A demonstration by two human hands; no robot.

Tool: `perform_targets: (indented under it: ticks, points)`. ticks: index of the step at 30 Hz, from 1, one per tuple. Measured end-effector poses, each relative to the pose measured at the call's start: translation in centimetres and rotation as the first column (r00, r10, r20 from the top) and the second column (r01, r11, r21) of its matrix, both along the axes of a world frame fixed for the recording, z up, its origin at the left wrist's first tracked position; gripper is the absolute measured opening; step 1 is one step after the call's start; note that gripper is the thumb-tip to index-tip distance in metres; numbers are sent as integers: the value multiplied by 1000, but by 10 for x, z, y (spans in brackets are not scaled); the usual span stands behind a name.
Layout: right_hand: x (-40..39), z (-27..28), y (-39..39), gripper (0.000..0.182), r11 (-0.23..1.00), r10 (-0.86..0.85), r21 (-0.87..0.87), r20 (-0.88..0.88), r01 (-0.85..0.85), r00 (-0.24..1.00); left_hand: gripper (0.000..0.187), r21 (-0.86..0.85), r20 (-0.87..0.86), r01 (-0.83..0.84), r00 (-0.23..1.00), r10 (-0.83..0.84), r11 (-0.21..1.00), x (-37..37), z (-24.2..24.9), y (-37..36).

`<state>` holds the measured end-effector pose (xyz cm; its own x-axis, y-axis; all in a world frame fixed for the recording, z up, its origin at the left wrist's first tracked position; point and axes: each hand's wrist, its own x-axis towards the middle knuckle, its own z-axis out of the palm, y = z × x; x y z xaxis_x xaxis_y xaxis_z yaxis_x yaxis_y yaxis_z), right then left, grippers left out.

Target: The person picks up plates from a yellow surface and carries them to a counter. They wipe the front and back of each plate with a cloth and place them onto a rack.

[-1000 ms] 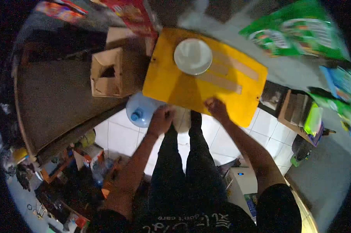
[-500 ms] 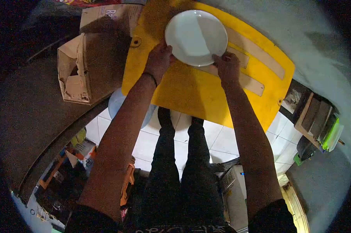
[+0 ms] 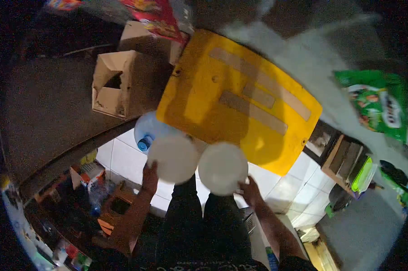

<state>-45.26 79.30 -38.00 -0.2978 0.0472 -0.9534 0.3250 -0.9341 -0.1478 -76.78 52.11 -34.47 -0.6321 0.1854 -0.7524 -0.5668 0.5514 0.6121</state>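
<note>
A round white plate (image 3: pixel 173 160) is held at its lower left rim by my left hand (image 3: pixel 150 179), with the fingers partly behind it. Another white plate (image 3: pixel 223 168) is in my right hand (image 3: pixel 250 192), gripped at its lower right rim. The two plates hang side by side over my legs, a narrow gap between them, both slightly blurred. Just beyond them lies a yellow board (image 3: pixel 258 140) with tan strips on it; neither hand touches it.
A torn cardboard box (image 3: pixel 141 90) stands on the dark surface at left. Below it, a blue water jug (image 3: pixel 152 128) is on the tiled floor (image 3: pixel 299 189). A green packet (image 3: pixel 375 104) lies at right, above a box of items (image 3: pixel 344 162). Red packets (image 3: pixel 156 18) are at the top.
Both hands have drawn back from above the yellow board toward my body. The single plate seen between them is now two plates, held apart, one per hand. The camera view has shifted.
</note>
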Motion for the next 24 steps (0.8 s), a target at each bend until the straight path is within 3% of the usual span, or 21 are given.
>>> perform_targets:
  ticks: [1,2,4,6,7,8,10,11,12,13,14,15,16,17,18,19,20,22,24]
  points:
    - [5,33,3,58,994,106,-46,96,-102,990,57,-98,53,-94,994,99,991,17,38,-9]
    - [10,66,6,58,975,214,-96,186,-199,959,55,-290,110,2,993,32,957,31,62,-35]
    - [64,72,7,59,905,423,-88,100,-416,900,49,-220,17,-314,946,325,924,97,50,-111]
    - [77,84,11,58,948,313,-104,118,-302,942,44,-247,62,-319,937,344,915,144,41,-153]
    - [69,90,25,60,863,501,-11,-92,-504,860,38,-290,134,-280,935,329,915,154,52,-155]
    - [57,93,35,60,840,541,15,-117,-543,833,38,-271,105,-331,923,370,904,168,59,-150]
    - [-7,127,56,60,700,713,95,-137,-707,688,34,120,-46,-552,827,560,825,184,92,-97]
    - [-25,117,63,62,785,615,106,-253,-610,747,34,146,-66,-558,818,571,817,187,110,-78]
    - [-67,140,67,60,702,710,237,-313,-672,631,34,175,-88,-569,804,588,804,185,127,-63]
    - [-113,165,60,58,643,763,387,-237,-662,602,37,152,-60,-574,807,587,804,178,146,-56]
    - [-148,170,70,59,446,894,602,-334,-662,299,37,181,-83,-627,758,647,758,177,166,-52]
    - [-194,249,53,61,339,935,645,-149,-685,323,37,232,-71,-668,713,697,707,180,185,-50]
    - [-214,243,44,59,529,841,699,-356,-481,407,37,281,-55,-704,666,744,652,183,208,-52]
    - [-237,252,48,61,442,892,714,-286,-543,350,39,241,-56,-730,648,760,640,185,233,-59]
    - [-258,291,28,65,399,898,750,-205,-527,389,39,259,-72,-773,583,809,580,195,239,-71]
    - [-266,310,7,68,600,788,693,-430,-399,440,39,291,-78,-805,519,851,517,206,240,-85]
    - [-288,317,-9,63,713,694,606,-537,-353,480,40,318,-76,-830,458,885,457,218,240,-101]
    - [-304,363,-64,57,718,679,608,-504,-340,533,39,339,-71,-886,310,948,315,249,253,-127]
    - [-304,365,-109,54,691,722,597,-555,-407,413,41,446,-43,-886,123,991,130,295,249,-153]
